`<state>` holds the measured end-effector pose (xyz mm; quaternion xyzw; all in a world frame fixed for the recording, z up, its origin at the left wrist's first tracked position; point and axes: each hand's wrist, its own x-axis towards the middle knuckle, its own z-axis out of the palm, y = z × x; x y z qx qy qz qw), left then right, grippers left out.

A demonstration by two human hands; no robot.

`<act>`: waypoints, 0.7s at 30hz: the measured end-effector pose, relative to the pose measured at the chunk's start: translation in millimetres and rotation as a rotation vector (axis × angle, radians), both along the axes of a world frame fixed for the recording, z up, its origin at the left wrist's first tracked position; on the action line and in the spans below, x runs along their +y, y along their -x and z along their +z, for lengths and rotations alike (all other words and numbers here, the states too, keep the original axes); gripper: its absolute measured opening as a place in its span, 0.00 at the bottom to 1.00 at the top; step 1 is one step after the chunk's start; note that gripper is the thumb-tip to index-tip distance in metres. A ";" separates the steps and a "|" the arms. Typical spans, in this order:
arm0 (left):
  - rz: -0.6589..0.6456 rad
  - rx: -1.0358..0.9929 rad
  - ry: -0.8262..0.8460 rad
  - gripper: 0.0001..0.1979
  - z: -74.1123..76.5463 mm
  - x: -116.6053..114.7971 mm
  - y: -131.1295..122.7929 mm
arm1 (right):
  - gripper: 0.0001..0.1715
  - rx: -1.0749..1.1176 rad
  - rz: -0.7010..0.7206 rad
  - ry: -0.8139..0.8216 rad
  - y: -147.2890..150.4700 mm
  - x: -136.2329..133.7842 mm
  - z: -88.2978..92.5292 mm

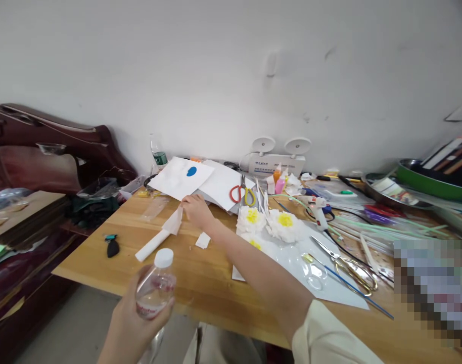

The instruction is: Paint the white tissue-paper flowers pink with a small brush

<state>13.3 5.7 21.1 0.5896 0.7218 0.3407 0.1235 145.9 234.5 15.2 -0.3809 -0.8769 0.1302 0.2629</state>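
Note:
My left hand (140,308) is wrapped round a clear plastic bottle (157,288) with a white cap, held in front of the table's near edge. Farther forward, my right hand (196,210) pinches a thin white sheet, like tissue (174,222). That sheet runs down to a white paper roll (152,245) lying on the wood. Close to my right forearm is a small folded white piece (202,240). White paper flowers (286,223) with yellow centres lie to the right of that arm on a pale sheet (344,296).
Scissors with red and yellow handles (242,192) rest on white papers (219,177) at the back. A glue gun (316,208), gold-handled scissors (352,273) and a blue-handled brush (356,288) lie right. A black keyring item (112,246) is at left. Another bottle (158,155) stands behind.

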 end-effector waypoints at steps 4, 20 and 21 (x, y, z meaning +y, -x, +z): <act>-0.044 -0.056 -0.037 0.37 6.0 10.1 3.9 | 0.19 0.172 -0.081 0.114 -14.4 -3.3 22.1; -0.776 -0.764 0.109 0.38 38.7 11.2 -59.3 | 0.04 0.563 -0.211 0.330 -146.6 -139.0 79.6; -0.877 -0.813 0.148 0.37 40.5 10.8 -63.6 | 0.04 0.630 -0.184 0.405 -151.6 -149.8 82.5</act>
